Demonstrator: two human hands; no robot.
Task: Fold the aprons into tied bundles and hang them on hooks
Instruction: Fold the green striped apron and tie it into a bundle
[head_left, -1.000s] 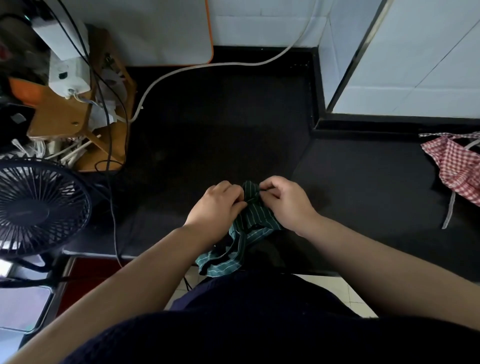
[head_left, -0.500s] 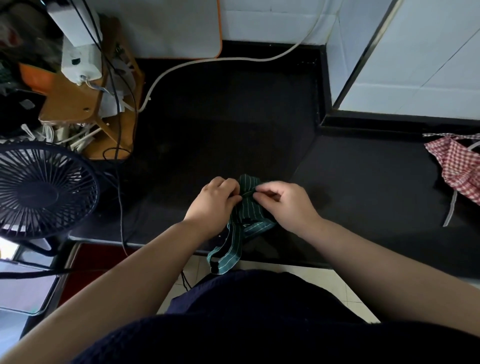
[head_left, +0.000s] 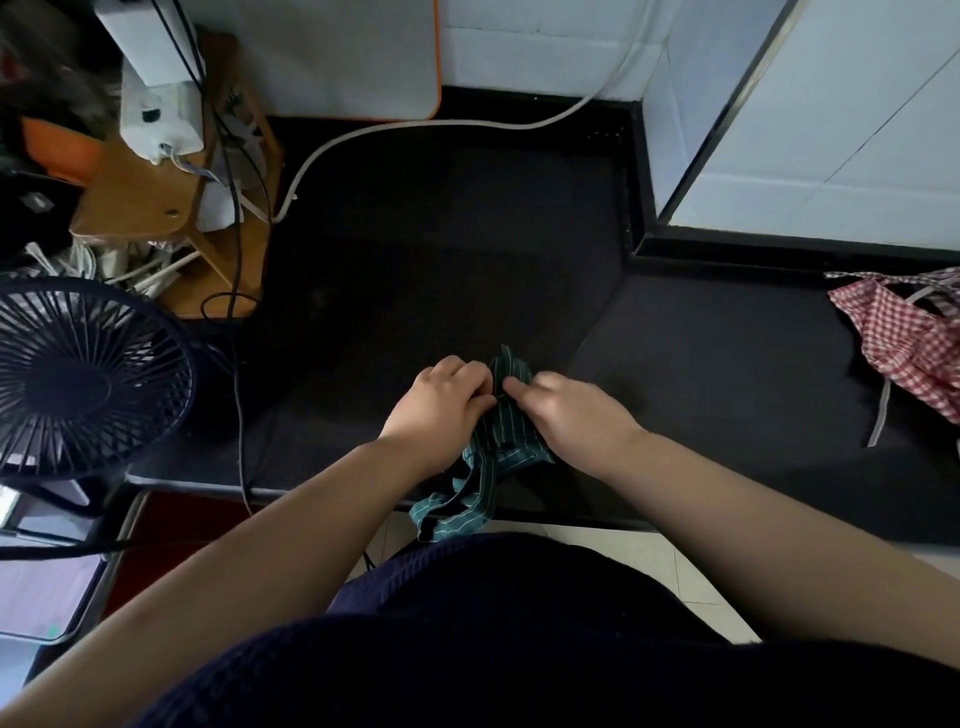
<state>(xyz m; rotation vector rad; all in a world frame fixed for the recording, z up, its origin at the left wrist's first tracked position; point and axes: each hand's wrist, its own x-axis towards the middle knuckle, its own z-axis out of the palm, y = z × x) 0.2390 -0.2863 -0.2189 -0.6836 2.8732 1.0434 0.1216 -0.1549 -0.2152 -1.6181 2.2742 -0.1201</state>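
Note:
A green striped apron (head_left: 506, 441) lies bunched near the front edge of the black counter (head_left: 441, 249), with a strap loop hanging over the edge. My left hand (head_left: 441, 410) grips its left side with curled fingers. My right hand (head_left: 569, 415) pinches the cloth from the right, fingertips meeting the left hand's at the top of the bundle. A red checked apron (head_left: 904, 343) lies crumpled at the far right of the counter, its grey strap trailing toward me. No hooks are in view.
A dark fan (head_left: 78, 384) stands at the left counter edge. Behind it a wooden stand (head_left: 156, 208) holds white power adapters and tangled cables. A white cable (head_left: 415, 130) runs along the back. White tiled walls close the back and right.
The view has tilted slightly. My hands stay on the green apron, working it into a tighter bundle, and the hanging part has shortened to a strap loop.

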